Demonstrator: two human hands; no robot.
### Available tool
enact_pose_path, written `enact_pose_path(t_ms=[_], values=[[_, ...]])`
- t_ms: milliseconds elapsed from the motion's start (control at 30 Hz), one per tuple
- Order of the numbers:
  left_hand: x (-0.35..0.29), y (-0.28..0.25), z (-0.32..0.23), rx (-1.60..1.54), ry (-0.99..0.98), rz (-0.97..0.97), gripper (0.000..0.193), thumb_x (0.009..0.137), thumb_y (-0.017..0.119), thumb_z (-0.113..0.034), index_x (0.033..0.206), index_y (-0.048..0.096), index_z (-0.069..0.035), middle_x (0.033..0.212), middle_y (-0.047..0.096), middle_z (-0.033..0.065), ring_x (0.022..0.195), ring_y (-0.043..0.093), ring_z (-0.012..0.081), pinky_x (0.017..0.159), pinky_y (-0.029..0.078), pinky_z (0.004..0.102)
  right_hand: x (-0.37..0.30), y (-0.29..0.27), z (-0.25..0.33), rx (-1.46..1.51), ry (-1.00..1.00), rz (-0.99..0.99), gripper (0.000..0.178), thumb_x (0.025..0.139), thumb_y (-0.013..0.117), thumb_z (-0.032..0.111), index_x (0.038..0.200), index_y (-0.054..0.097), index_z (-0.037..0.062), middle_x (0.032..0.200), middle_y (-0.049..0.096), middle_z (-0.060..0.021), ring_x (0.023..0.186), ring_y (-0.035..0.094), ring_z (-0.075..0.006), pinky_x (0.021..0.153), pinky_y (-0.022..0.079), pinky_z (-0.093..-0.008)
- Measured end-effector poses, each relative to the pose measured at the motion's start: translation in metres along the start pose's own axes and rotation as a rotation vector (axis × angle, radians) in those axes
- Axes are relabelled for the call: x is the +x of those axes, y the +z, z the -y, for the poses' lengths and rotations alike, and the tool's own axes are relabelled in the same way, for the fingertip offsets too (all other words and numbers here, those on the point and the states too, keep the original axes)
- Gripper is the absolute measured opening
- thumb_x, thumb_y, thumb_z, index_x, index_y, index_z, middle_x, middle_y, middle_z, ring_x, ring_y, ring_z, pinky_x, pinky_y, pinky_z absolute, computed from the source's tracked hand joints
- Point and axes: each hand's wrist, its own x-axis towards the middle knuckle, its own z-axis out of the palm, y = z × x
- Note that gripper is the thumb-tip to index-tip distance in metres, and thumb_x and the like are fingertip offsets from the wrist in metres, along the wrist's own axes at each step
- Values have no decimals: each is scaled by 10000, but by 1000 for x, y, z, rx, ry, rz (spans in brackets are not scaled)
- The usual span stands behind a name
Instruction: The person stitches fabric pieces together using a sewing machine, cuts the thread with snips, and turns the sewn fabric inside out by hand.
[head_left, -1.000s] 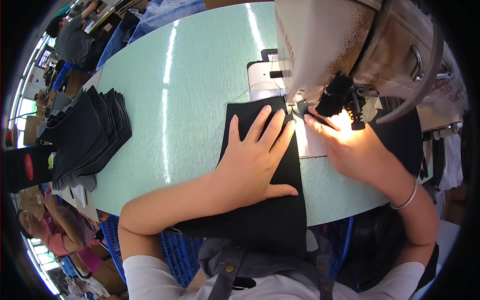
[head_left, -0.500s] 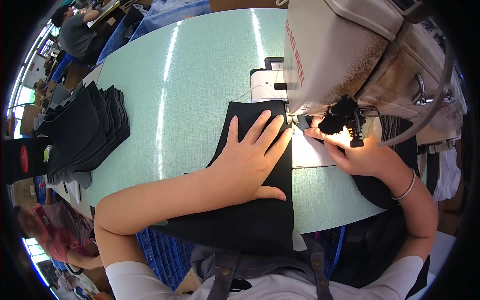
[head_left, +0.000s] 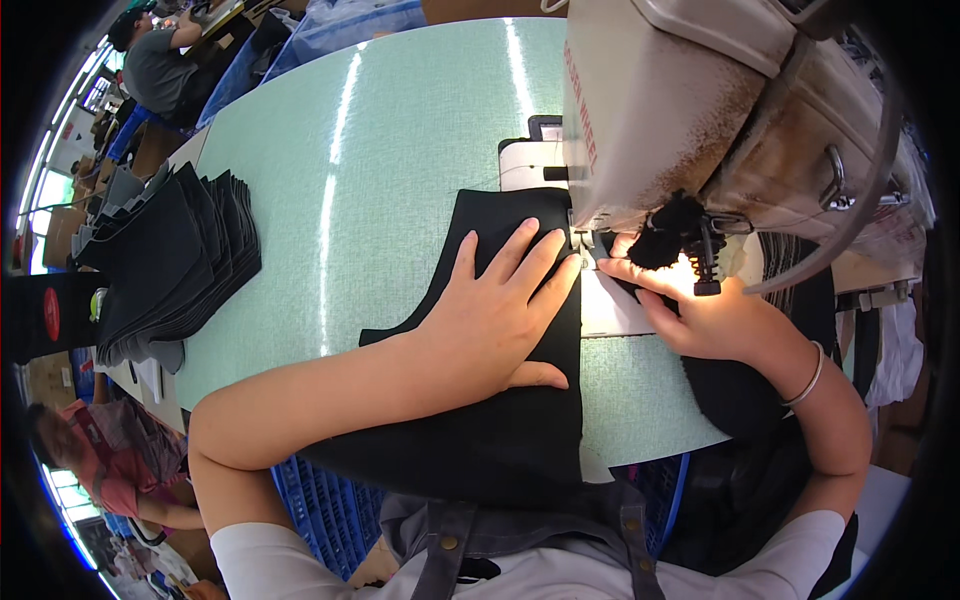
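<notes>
My left hand [head_left: 505,305] lies flat with fingers spread on a large black fabric panel [head_left: 520,430], its fingertips close to the presser foot [head_left: 584,240] of a sewing machine [head_left: 670,120]. The panel's right edge runs beneath the foot. A small pale tab [head_left: 594,466] shows at its near corner. To the right of the foot, my right hand [head_left: 715,315] has its fingers closed on another black fabric piece [head_left: 735,395], which trails over the table's near edge. The machine's lamp glares on these fingers, and a black fuzzy pad [head_left: 672,232] partly hides them.
A stack of black and grey cut panels [head_left: 180,265] sits on the left of the green table [head_left: 400,150]. Blue crates [head_left: 325,510] stand below the near edge. Two other people [head_left: 160,65] are at the left, one far and one near. A hose [head_left: 880,200] curves beside the machine.
The large black panel has slid a little away from me under the foot, and its pale tab moved with it. The right-hand black piece has shifted slightly left and nearer. Both hands stay almost in place.
</notes>
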Motion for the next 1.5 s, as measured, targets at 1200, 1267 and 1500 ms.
enact_pose_path(t_ms=[1200, 1267, 1500], values=[[3, -7, -20, 23, -78, 151, 1037, 734, 731, -576, 1421, 310, 78, 1400, 328, 277, 1374, 268, 458, 989, 381, 638, 2, 44, 36, 170, -10, -393, 439, 713, 599, 15, 1149, 623, -28, 931, 644, -117, 782, 633, -276, 649, 514, -392], [4, -8, -17, 39, -75, 113, 1024, 695, 748, -583, 1392, 384, 73, 1445, 330, 284, 1374, 294, 443, 960, 414, 654, 2, 47, 35, 125, -55, -441, 439, 715, 610, 27, 1152, 616, -25, 853, 624, -99, 760, 621, -253, 609, 499, -381], [10, -19, -12, 56, -53, 148, 965, 734, 755, -520, 1383, 373, 84, 1415, 350, 262, 1343, 342, 440, 933, 458, 605, 11, 44, 29, 47, -100, -503, 376, 739, 631, 48, 1113, 644, 9, 726, 653, -94, 655, 644, -254, 599, 503, -362]])
